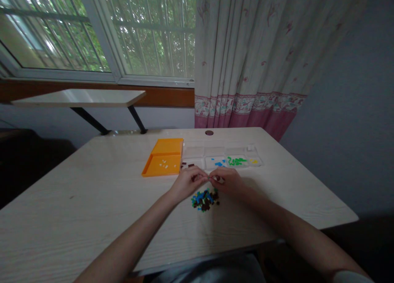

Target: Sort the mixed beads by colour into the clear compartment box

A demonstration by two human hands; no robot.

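Note:
My left hand (pixel 190 180) and my right hand (pixel 228 181) meet fingertip to fingertip above the table, each closed in a pinch. Whatever sits between the fingertips is too small to make out. Just below them lies a heap of tiny blue, green, dark brown and yellow pieces (pixel 204 200). Beyond my hands stands a clear plastic compartment box (pixel 214 148). Its near compartments hold dark brown pieces, blue pieces (pixel 219 163), green pieces (pixel 236 161) and yellow pieces (pixel 253 161). My hands partly hide its near edge.
To the left of the clear box, an orange tray (pixel 163 146) holds several small white pieces (pixel 164 165). A raised shelf (pixel 83 97) on black legs stands at the table's back left. The pale wooden table (pixel 101 192) has a dark round insert (pixel 209 133) near its back edge.

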